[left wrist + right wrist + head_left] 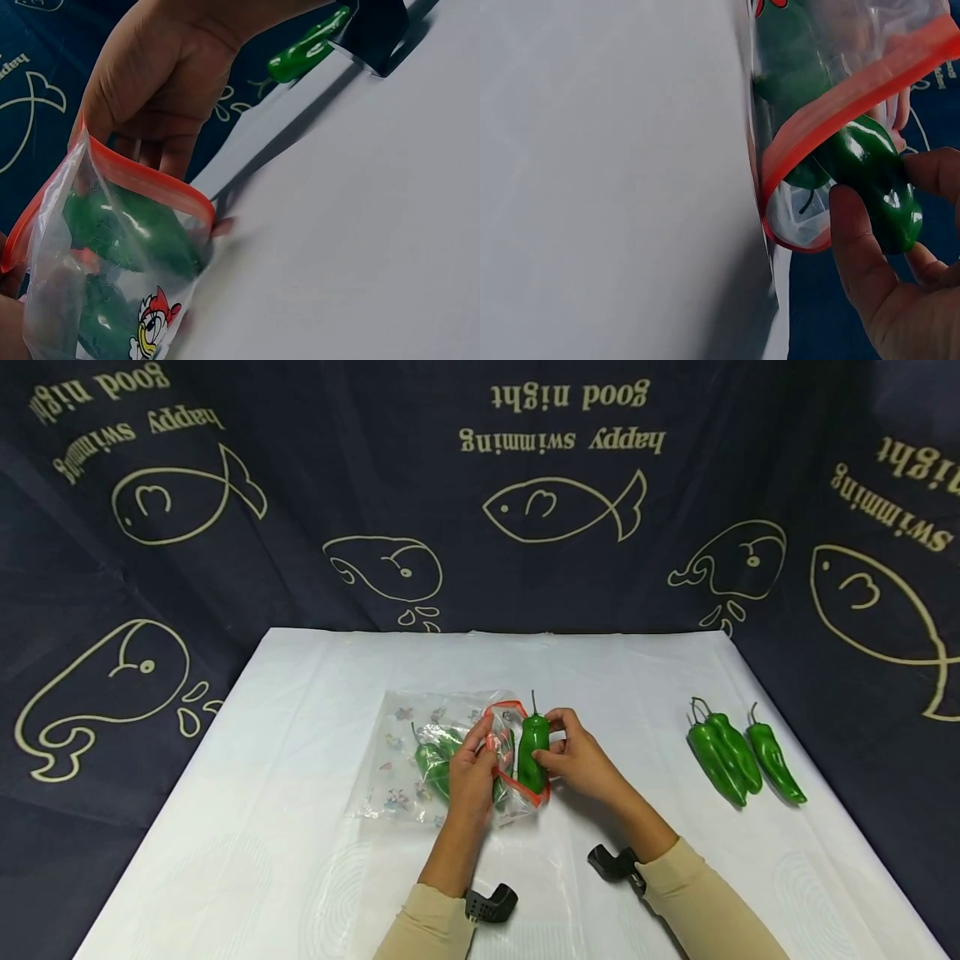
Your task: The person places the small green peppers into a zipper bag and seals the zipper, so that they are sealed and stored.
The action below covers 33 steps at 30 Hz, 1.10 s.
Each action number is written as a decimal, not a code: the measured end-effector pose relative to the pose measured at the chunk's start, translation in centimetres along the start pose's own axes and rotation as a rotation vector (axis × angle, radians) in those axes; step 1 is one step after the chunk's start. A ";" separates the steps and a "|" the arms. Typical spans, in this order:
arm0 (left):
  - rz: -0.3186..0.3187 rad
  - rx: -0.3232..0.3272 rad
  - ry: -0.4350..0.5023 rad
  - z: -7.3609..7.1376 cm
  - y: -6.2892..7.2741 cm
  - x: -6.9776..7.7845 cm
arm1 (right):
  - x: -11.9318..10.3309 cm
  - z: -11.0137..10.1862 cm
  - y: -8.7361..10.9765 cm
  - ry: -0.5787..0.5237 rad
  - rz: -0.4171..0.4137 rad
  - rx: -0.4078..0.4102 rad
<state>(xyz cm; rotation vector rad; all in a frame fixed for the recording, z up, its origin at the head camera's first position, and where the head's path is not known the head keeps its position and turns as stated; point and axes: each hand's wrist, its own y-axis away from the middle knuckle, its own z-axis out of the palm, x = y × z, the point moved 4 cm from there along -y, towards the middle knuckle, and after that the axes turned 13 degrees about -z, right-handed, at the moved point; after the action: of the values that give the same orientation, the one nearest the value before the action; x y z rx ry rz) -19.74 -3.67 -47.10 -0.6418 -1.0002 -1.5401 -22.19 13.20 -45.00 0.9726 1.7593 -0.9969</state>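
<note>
A clear zip bag (378,777) with a red-edged mouth and small cartoon prints lies on the white table, its opening facing right. My left hand (471,781) grips the bag beside the mouth, keeping it spread. Inside are several green peppers (431,767), blurred by the plastic. Between thumb and fingers, my right hand (585,762) pinches another green pepper (534,747), stem pointing away from me. In the right wrist view this held pepper (877,184) is partly within the red rim (855,97). Only a sliver of my left hand (10,322) enters the left wrist view.
Three more green peppers (738,752) lie at the right side of the white table (637,672), two touching and one slightly apart. A dark blue cloth (420,485) with fish and whale drawings hangs behind the table. Each wrist carries a black camera mount (491,903).
</note>
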 end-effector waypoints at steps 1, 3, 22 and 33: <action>0.000 -0.002 -0.003 0.0 0.0 0.0 | -0.1 0.1 0.0 0.006 0.001 -0.008; 0.002 -0.006 -0.007 0.0 -0.1 0.0 | -0.2 0.3 0.0 0.018 0.008 -0.023; 0.038 -0.073 -0.034 0.1 0.0 0.1 | -0.4 1.0 0.1 0.081 -0.001 -0.103; 0.044 -0.086 -0.041 0.3 0.1 0.2 | 0.1 1.1 0.0 0.067 0.049 -0.087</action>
<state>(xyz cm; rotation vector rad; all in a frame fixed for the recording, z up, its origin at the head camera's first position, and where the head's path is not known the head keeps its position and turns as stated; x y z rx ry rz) -19.74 -3.53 -46.79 -0.7535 -0.9490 -1.5428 -21.90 12.25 -45.38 0.9998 1.8098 -0.8583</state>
